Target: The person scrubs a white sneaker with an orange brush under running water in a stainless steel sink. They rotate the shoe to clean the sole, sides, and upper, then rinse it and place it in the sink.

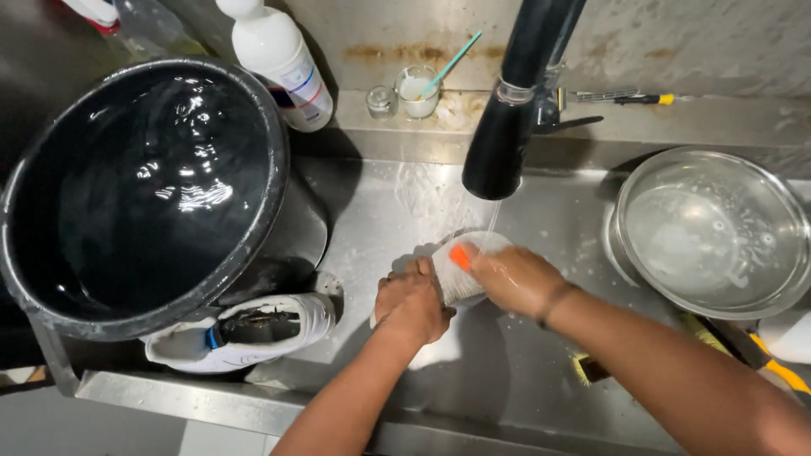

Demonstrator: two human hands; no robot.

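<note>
Wet matt steel sink, glossy black plastic bucket, shiny metal bowl

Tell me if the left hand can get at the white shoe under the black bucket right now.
Probably yes. The white shoe lies in the open on the sink floor, just left of the left hand, with nothing between them. Only the black bucket overhangs its far side. The left hand's grip would first have to release the white object.

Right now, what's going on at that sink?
A person is scrubbing a white item under the black faucet in a steel sink. The left hand grips the item; the right hand works on it with something orange. A white shoe lies beside a large black bucket of water. A steel bowl sits at right.
</note>
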